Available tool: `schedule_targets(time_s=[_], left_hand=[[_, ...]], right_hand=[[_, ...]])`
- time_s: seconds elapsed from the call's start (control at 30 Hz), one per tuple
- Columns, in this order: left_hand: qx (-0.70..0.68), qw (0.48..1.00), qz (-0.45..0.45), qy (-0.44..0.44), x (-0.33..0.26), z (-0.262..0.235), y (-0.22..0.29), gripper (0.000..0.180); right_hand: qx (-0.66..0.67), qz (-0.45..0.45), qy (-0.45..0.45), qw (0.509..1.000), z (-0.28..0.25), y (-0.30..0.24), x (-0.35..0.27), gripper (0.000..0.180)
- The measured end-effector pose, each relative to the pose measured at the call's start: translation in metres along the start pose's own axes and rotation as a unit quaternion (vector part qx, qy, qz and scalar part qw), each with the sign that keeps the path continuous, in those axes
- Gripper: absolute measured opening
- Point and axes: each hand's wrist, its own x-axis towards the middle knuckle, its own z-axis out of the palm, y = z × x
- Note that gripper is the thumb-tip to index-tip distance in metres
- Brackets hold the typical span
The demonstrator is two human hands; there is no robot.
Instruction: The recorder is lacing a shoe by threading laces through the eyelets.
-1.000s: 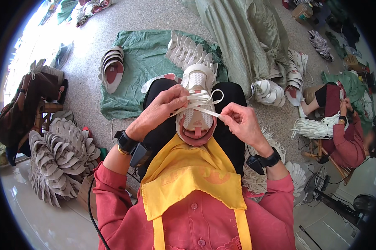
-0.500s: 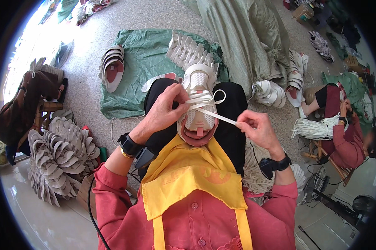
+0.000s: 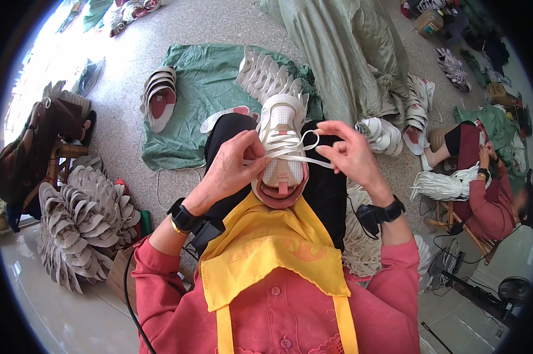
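Observation:
A white and beige sneaker (image 3: 285, 112) with a pink lining rests between my knees, its heel toward me. White shoelaces (image 3: 287, 143) cross its tongue and form a small loop on the right side. My left hand (image 3: 234, 171) pinches the lace at the left edge of the shoe. Thumb and forefinger of my right hand (image 3: 352, 154) stand apart around the loop, their tips close to it. Another stretch of lace runs flat across the shoe to the lower fingers of the right hand, where its end is partly hidden.
Nested shoe uppers (image 3: 260, 74) and another stack (image 3: 159, 100) lie on a green sheet (image 3: 189, 76) ahead. More uppers (image 3: 83, 224) are piled at left. Large sacks (image 3: 343, 53) stand ahead right. Loose laces (image 3: 363, 236) hang beside my right knee. Two other people sit at either side.
My right hand has moved up and inward from the outstretched lace toward the loop, its thumb and forefinger spreading. My left hand has shifted slightly down, still pinching lace.

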Motion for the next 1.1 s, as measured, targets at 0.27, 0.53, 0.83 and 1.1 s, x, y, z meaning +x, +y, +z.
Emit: schedule_targets(time_s=[0.27, 0.53, 0.83, 1.1], left_hand=[[-0.077, 0.994, -0.07, -0.042, -0.002, -0.002, -0.007, 0.018], [-0.102, 0.993, -0.056, -0.012, -0.002, 0.002, -0.014, 0.02], [-0.1, 0.993, -0.06, -0.008, -0.003, 0.002, -0.011, 0.019], [-0.12, 0.987, -0.087, -0.054, -0.003, -0.003, -0.005, 0.016]], right_hand=[[-0.032, -0.027, -0.024, 0.999, 0.014, -0.001, 0.0, 0.011], [-0.11, -0.059, -0.093, 0.988, 0.015, -0.004, -0.004, 0.015], [0.15, -0.024, -0.162, 0.975, 0.01, -0.012, -0.002, 0.013], [0.033, -0.06, -0.021, 0.997, 0.026, 0.005, -0.006, 0.022]])
